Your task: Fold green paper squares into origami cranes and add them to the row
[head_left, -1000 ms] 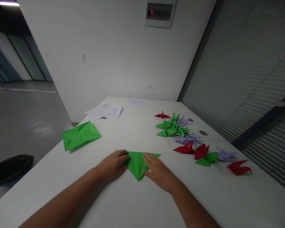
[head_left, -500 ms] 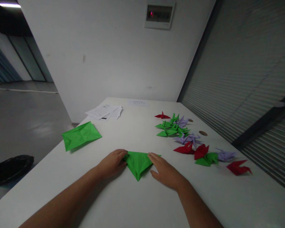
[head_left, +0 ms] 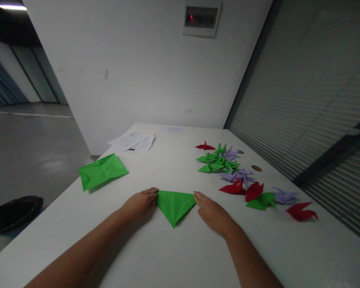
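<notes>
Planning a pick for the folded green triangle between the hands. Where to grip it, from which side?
Judging by its pose, take the folded green triangle at its near tip, coming from the person's side. It lies flat on the white table, and that tip is free, while the left hand and right hand sit at the far corners. A shallow pinch would probably suit thin paper.

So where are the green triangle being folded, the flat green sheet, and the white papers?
green triangle (head_left: 174,205), head view, middle of its face.
flat green sheet (head_left: 102,171), head view, its centre.
white papers (head_left: 132,141), head view, top sheet.
</notes>
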Demonstrator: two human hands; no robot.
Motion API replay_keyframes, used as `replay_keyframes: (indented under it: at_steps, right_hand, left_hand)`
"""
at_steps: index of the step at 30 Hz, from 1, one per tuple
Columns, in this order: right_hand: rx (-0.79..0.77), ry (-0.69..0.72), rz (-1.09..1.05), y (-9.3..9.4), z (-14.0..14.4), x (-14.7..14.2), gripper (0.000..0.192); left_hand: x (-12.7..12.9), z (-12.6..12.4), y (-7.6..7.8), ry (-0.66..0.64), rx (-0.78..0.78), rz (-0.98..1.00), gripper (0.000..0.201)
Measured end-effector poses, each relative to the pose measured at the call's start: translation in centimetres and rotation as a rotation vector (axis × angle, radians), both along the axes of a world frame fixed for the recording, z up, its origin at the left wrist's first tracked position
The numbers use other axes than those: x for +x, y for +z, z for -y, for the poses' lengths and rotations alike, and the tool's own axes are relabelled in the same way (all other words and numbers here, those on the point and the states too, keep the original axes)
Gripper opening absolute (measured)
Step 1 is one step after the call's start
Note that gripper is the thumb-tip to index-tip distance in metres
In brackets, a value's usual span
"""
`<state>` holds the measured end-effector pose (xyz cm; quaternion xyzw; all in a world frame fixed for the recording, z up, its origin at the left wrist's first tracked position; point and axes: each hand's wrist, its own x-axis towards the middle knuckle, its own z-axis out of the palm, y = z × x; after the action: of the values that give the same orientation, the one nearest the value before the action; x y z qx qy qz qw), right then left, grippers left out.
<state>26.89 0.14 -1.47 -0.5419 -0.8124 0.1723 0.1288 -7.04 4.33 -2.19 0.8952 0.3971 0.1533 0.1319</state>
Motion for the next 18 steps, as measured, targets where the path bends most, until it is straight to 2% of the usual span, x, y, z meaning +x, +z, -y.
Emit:
replay_keyframes:
  at_steps: [2, 7, 18]
  right_hand:
    - [0.024, -0.033, 0.023, 0.21, -0.02, -0.32, 0.063]
    - [0.111, -0.084, 0.053, 0.71, 0.10, -0.86, 0.054]
    - [0.185, -0.181, 0.101, 0.61, -0.46, -0.80, 0.033]
  left_hand:
    - [0.00, 0.19, 0.40, 0.000, 0.002, -0.011, 0.034]
    - [0.06, 0.54, 0.87, 0.004, 0.000, 0.007, 0.044]
    - [0.39, 0.59, 1.02, 0.018, 0.042, 0.067, 0.037]
